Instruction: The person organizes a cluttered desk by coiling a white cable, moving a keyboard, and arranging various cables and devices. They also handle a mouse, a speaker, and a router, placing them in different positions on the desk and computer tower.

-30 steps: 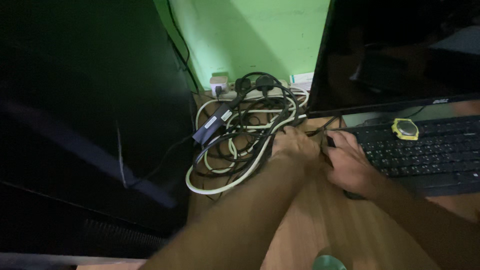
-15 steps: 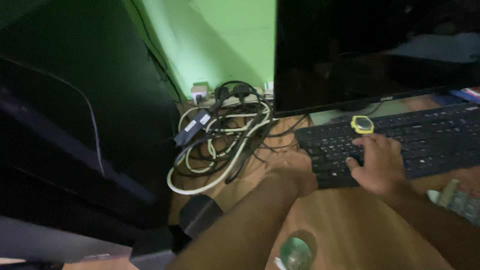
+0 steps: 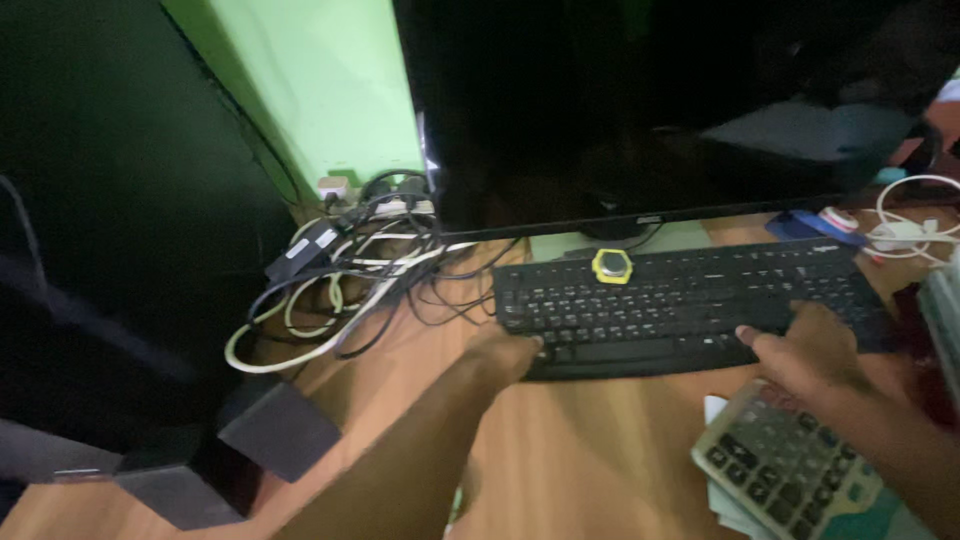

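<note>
A black keyboard (image 3: 690, 300) lies on the wooden desk (image 3: 590, 450) in front of a dark monitor (image 3: 650, 110). My left hand (image 3: 505, 352) grips the keyboard's near left corner. My right hand (image 3: 815, 350) holds its front edge toward the right end. A small yellow and black round object (image 3: 611, 265) rests on the keyboard's top edge.
A tangle of white and black cables (image 3: 335, 285) with a power strip (image 3: 385, 205) lies left of the keyboard by the green wall. A grey calculator (image 3: 785, 470) sits under my right forearm. A dark box (image 3: 280, 430) stands at the desk's left, a white cable (image 3: 915, 230) at far right.
The view has swung right. My left hand left the cables and took the keyboard's left corner; my right hand slid along the keyboard to its right front edge.
</note>
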